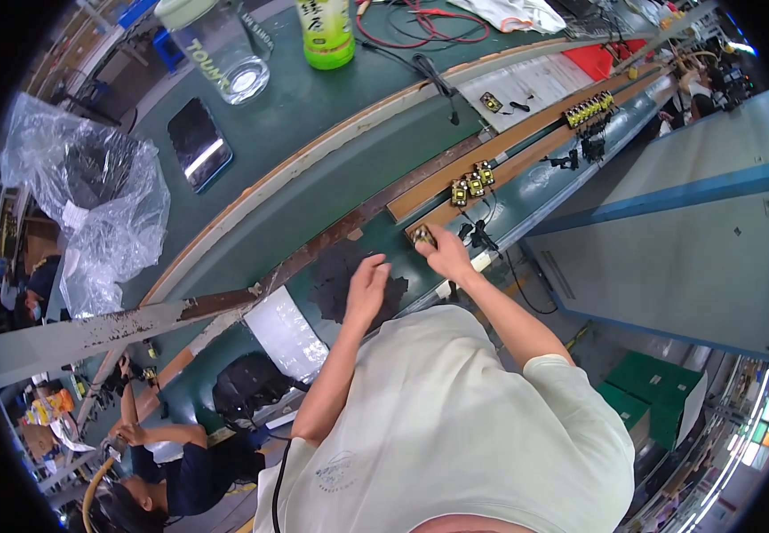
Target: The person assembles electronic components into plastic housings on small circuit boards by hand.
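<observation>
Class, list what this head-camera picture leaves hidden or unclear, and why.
Head view, small circuit board: partly covered by the right hand.
Head view, green bottle: top cut off by the upper edge.
Head view, clear plastic bag: crinkles and glare obscure the dark patch showing through.

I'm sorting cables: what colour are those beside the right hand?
The cables are black, clearest in the head view.

Yellow-and-black circuit boards (pixel 475 186), black cables (pixel 482 237), green bench (pixel 300 111)

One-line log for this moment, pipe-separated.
left hand: nothing visibly held, by ragged black patch | right hand: holding small yellow-and-black circuit board | nearby: similar boards, brown wooden strips
</observation>
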Demonstrator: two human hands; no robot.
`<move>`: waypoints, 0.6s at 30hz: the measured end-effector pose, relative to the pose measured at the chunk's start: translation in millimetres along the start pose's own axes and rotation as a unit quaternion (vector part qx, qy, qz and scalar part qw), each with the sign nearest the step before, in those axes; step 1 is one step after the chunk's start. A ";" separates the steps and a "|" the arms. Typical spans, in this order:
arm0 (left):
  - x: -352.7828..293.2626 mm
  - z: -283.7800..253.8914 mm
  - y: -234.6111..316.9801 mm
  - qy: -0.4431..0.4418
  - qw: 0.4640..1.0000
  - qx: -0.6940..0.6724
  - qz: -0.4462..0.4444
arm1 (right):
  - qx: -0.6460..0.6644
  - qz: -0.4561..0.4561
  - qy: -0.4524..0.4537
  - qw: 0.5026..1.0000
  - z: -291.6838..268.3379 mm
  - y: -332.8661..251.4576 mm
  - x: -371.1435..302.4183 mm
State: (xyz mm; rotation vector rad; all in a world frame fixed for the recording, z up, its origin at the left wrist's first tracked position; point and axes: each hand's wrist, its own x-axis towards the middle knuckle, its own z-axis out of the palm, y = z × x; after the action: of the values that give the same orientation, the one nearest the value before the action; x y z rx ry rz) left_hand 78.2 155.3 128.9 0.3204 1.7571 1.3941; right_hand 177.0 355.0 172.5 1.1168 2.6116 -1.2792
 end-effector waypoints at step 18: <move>-32.3 -115.0 -126.6 0.297 0.838 0.442 -0.118 | -0.188 -0.101 0.234 0.949 1.4 32.9 52.2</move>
State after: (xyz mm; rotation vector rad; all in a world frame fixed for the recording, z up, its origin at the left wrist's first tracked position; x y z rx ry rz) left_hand 50.0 12.8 32.9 0.1332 2.7941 0.4140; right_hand 157.9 398.2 132.8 1.2230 3.1921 -0.5224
